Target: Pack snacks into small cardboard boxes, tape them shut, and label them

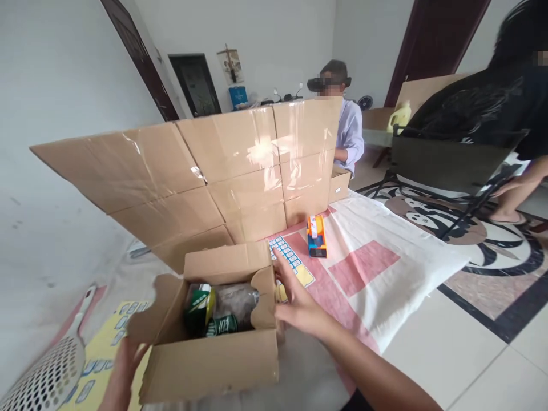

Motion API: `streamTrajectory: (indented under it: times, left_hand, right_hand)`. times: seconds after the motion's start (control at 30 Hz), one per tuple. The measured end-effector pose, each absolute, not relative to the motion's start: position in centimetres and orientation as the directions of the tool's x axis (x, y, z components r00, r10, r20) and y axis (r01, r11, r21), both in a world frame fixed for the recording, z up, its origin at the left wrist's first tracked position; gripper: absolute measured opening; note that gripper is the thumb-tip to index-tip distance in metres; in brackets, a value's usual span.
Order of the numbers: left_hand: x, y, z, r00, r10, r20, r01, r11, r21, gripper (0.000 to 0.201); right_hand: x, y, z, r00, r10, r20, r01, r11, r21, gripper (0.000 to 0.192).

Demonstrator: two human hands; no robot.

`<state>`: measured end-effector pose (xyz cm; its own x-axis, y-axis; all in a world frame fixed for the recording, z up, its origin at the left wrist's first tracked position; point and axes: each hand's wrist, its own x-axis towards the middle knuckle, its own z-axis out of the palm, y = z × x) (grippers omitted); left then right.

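A cardboard box (pixel 209 365) with its flaps folded out stands in front of me. Inside it are a green and yellow packet (pixel 200 305), a green can-like item with white lettering (pixel 222 325) and a clear plastic wrapping (pixel 235 299). My right hand (pixel 295 302) grips the box's right side, thumb and fingers spread along the wall. At the left side, my left hand (pixel 122 371) holds the box beneath its left flap; part of that hand is blurred and its fingertips are hidden.
A taped cardboard panel (pixel 240 160) stands upright behind the box. An orange and blue toy-like object (pixel 317 237) sits beyond my right hand. A white perforated scoop (pixel 51 371) lies at left on yellow printed sheets (pixel 100 342). Across the panel sits a person (pixel 353 131); another (pixel 462 103) is at right.
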<state>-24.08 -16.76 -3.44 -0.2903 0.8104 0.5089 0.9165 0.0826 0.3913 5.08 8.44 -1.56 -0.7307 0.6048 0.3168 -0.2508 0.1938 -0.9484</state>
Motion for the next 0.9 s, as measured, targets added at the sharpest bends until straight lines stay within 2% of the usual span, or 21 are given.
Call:
streamTrajectory:
  times: [0.03, 0.1, 0.2, 0.27, 0.3, 0.33, 0.4, 0.43, 0.5, 0.53, 0.6, 0.63, 0.7, 0.8, 0.87, 0.9]
  left_hand:
    - [-23.1, -16.4, -3.8, -0.238, 0.822, 0.517, 0.928, 0.036, 0.371, 0.12]
    - [-21.4, -15.3, -3.7, -0.101, 0.836, 0.54, 0.966, -0.047, 0.254, 0.105]
    - [-20.3, -14.2, -2.0, 0.023, 0.814, 0.58, 0.978, -0.14, 0.157, 0.057]
    - [-20.0, -13.9, -0.6, -0.006, 0.779, 0.628, 0.979, -0.123, 0.163, 0.033]
    - [-19.7, -13.6, 0.0, -0.082, 0.753, 0.653, 0.979, -0.06, 0.193, 0.027]
    - [-19.4, -13.2, 0.6, -0.188, 0.715, 0.673, 0.97, 0.026, 0.242, 0.026]
    - [-18.8, -12.1, 1.7, -0.401, 0.625, 0.67, 0.912, 0.204, 0.356, 0.041]
    - [-18.6, -11.5, 2.1, -0.468, 0.604, 0.645, 0.881, 0.263, 0.393, 0.049]
    - [-18.3, -10.5, 2.8, -0.48, 0.664, 0.573, 0.87, 0.276, 0.409, 0.048]
    - [-18.2, -10.1, 2.9, -0.451, 0.722, 0.525, 0.879, 0.256, 0.403, 0.038]
    - [-18.0, -9.9, 2.7, -0.414, 0.788, 0.455, 0.894, 0.258, 0.367, 0.022]
    - [-17.9, -9.9, 2.4, -0.415, 0.782, 0.464, 0.9, 0.277, 0.337, 0.02]
    - [-17.4, -10.1, 1.3, -0.388, 0.695, 0.606, 0.922, 0.296, 0.25, 0.019]
    - [-16.5, -10.5, -0.4, -0.138, 0.532, 0.836, 0.988, 0.136, 0.077, 0.025]
    - [-16.4, -10.7, -1.1, -0.036, 0.504, 0.863, 0.999, 0.016, 0.033, 0.027]
    - [-16.5, -10.8, -1.2, -0.031, 0.517, 0.856, 0.999, -0.02, 0.048, 0.027]
  right_hand:
    - [4.7, 8.6, -1.3, -0.725, 0.615, 0.311, -0.244, 0.193, -0.95, 0.113]
    - [4.1, 9.0, -0.9, -0.716, 0.629, 0.303, -0.208, 0.223, -0.952, 0.113]
    - [3.4, 9.7, -0.3, -0.733, 0.605, 0.31, -0.207, 0.236, -0.949, 0.107]
    - [3.2, 10.1, 0.0, -0.735, 0.587, 0.339, -0.235, 0.249, -0.94, 0.097]
    - [3.1, 10.4, 0.1, -0.725, 0.577, 0.376, -0.257, 0.28, -0.925, 0.087]
    - [3.0, 10.6, 0.2, -0.718, 0.555, 0.419, -0.276, 0.326, -0.904, 0.072]
    - [2.8, 11.1, 0.2, -0.735, 0.467, 0.491, -0.297, 0.429, -0.853, 0.033]
    - [2.7, 11.4, 0.1, -0.754, 0.416, 0.508, -0.301, 0.468, -0.831, 0.025]
    - [2.8, 11.8, -0.4, -0.781, 0.374, 0.5, -0.299, 0.48, -0.825, 0.036]
    - [3.1, 11.9, -0.7, -0.767, 0.406, 0.497, -0.301, 0.456, -0.838, 0.039]
    - [4.1, 12.3, -1.3, -0.681, 0.543, 0.491, -0.294, 0.411, -0.863, 0.047]
    - [4.9, 12.6, -1.6, -0.616, 0.621, 0.484, -0.26, 0.42, -0.87, 0.052]
    - [6.8, 13.6, -2.0, -0.509, 0.728, 0.46, -0.067, 0.499, -0.864, 0.055]
    - [8.7, 15.5, -2.3, -0.536, 0.793, 0.29, 0.399, 0.54, -0.741, 0.046]
    - [8.4, 16.7, -2.6, -0.575, 0.811, 0.11, 0.608, 0.513, -0.606, 0.042]
    - [7.9, 17.2, -2.8, -0.583, 0.811, 0.05, 0.665, 0.511, -0.544, 0.042]
